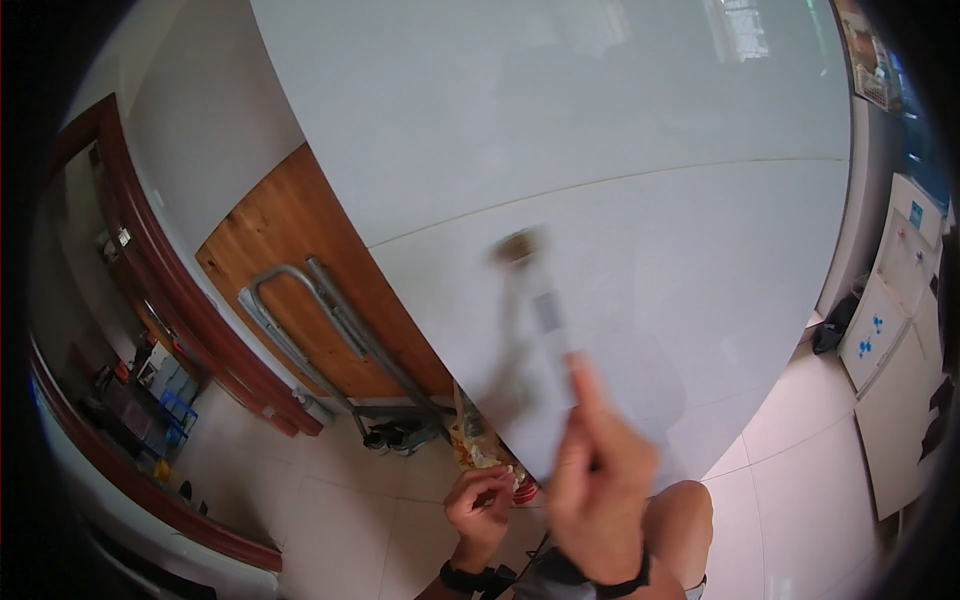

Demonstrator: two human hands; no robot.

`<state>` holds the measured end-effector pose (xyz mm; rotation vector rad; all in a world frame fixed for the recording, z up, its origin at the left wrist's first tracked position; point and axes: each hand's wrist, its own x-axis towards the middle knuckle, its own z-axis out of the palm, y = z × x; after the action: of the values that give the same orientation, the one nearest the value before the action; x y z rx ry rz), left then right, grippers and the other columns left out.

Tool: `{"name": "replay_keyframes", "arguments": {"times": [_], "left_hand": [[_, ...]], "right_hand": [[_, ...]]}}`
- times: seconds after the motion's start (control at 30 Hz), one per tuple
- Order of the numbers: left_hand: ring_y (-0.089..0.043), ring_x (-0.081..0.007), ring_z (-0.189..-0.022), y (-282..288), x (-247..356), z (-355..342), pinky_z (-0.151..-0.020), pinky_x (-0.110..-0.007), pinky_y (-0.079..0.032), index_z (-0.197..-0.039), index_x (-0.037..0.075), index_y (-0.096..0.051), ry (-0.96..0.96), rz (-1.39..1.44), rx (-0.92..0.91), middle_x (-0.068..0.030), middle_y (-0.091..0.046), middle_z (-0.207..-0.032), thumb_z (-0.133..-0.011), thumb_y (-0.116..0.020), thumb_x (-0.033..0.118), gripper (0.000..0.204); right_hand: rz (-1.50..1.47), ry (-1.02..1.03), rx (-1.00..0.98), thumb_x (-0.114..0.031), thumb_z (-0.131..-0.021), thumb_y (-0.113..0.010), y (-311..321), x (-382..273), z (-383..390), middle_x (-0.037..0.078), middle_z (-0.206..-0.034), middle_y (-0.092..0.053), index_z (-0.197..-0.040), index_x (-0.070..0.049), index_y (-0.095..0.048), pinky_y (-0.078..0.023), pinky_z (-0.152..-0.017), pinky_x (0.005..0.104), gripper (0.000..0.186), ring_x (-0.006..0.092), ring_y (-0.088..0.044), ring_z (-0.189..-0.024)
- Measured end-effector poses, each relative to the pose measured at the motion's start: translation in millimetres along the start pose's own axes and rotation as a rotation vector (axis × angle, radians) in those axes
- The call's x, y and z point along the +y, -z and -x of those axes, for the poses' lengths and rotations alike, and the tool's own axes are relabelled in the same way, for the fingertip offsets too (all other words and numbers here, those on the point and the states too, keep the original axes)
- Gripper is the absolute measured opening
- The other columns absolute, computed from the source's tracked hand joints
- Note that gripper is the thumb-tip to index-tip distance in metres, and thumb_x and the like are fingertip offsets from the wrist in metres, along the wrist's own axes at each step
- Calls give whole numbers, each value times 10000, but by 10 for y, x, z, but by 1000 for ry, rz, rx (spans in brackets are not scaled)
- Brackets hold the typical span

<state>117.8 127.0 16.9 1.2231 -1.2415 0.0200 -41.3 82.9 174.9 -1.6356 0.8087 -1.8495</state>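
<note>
My right hand (600,480) grips the pale handle of a brush (545,300) with a brown tip. The brush is blurred, its tip at or very near the large white glossy panel (690,250) that fills the middle, casting a shadow on it; whether it touches is unclear. My left hand (478,505) is lower down by the panel's bottom edge, fingers curled together; what they hold, if anything, is too small to make out. A red object (526,488) and crumpled yellowish bags (470,445) lie just behind it.
Left of the panel stand a wooden board (250,225) and grey folded metal frame (335,320), with dark shoes (395,432) below. A wooden doorway (175,300) is at far left. At right stand white cabinets (875,335) and a dark bag (830,335). My bent knee (680,520) is at bottom.
</note>
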Motion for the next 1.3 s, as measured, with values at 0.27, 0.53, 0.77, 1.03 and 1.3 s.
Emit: {"name": "replay_keyframes", "arguments": {"times": [0.27, 0.53, 0.77, 1.03, 1.3], "left_hand": [[-712, -184, -896, 25, -24, 88, -651, -271, -594, -835, -38, -688, 147, 67, 12, -137, -712, -1010, -799, -762, -90, 97], [-690, -152, -780, 75, 28, 32, -587, -255, -587, -830, -50, -670, 29, 16, 1, -131, -689, -982, -818, -750, -122, 108], [-688, -142, -765, 24, -2, 88, -583, -249, -580, -817, -46, -662, 64, 10, -36, -131, -691, -977, -816, -743, -133, 119], [-661, -108, -682, 95, -30, 90, -520, -232, -552, -766, -38, -624, 157, 34, 82, -114, -692, -944, -823, -732, -124, 149], [-717, -207, -830, -29, 263, -358, -724, -314, -577, -788, -6, -649, -162, 59, 104, -142, -728, -941, -789, -742, -135, 159]], "right_hand": [[1, -43, 64, 46, -935, -504, -90, 46, -42, 73, -672, -551, -1341, 18, -612, -418, -557, 262, 421, 128, -494, -561], [1, 73, -36, 83, -868, -503, -203, 160, -26, 106, -670, -531, -1350, 41, -594, -444, -540, 300, 492, 224, -498, -531], [-80, 43, -88, 65, -929, -491, -203, 50, 50, 23, -689, -516, -1346, 25, -614, -358, -541, 237, 437, 72, -429, -595], [112, -68, 513, -61, -1004, -472, 334, 280, -425, -87, -686, -406, -1368, -13, -617, -211, -441, 179, 395, -22, -281, -528], [168, -95, 230, -88, -1017, -513, 918, 356, -328, -125, -693, -429, -1361, -25, -629, -189, -480, 169, 368, -27, -284, -553]]}}
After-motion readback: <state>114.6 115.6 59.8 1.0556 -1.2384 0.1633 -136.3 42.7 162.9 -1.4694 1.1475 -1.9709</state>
